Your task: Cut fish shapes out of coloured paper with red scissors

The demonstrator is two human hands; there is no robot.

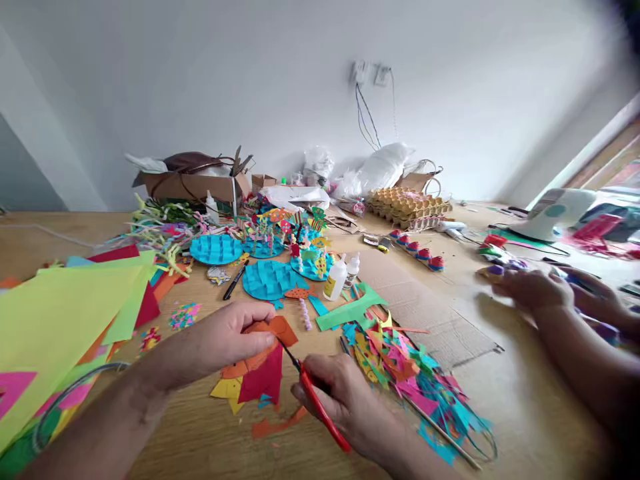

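Held red-handled scissors [321,409] close to the left hand [233,339]

Pinched orange paper [286,329] between left thumb and fingers, above a red sheet [265,377] on the wooden table [200,437]. Gripped the red-handled scissors in the right hand [347,390], with blades pointed at the orange paper, just beside the left thumb. Could not tell the exact opening of the blades. Risked, by all appearances, a nicked thumb from any slip, a ragged edge from a loose pinch, and perhaps a snagged red sheet from cutting too low.
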